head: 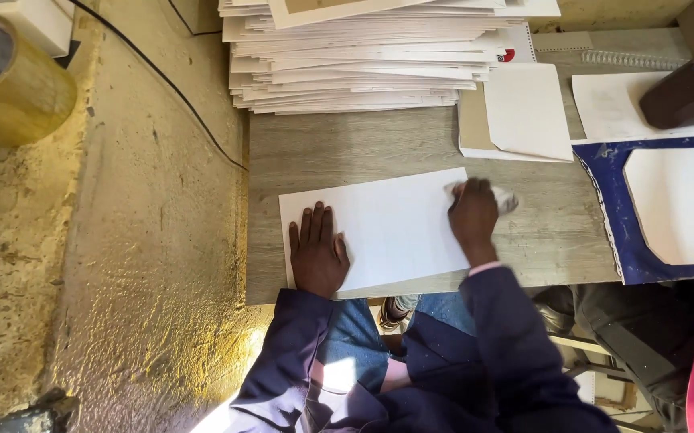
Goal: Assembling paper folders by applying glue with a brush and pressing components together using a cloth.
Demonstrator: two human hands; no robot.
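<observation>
A white sheet (395,228) lies flat on the grey wooden table (347,148) near its front edge. My left hand (317,252) presses palm-down on the sheet's lower left corner, fingers spread. My right hand (473,216) rests at the sheet's right edge, closed around a crumpled white cloth (507,199) that sticks out to the right. Both arms wear dark blue sleeves.
A tall stack of white boards (363,56) fills the table's back. A white card on brown board (523,112) lies to its right. A blue-edged cover (628,232), a dark brown object (688,92) and a spiral binding (632,58) are at right. A tape roll (22,92) sits far left.
</observation>
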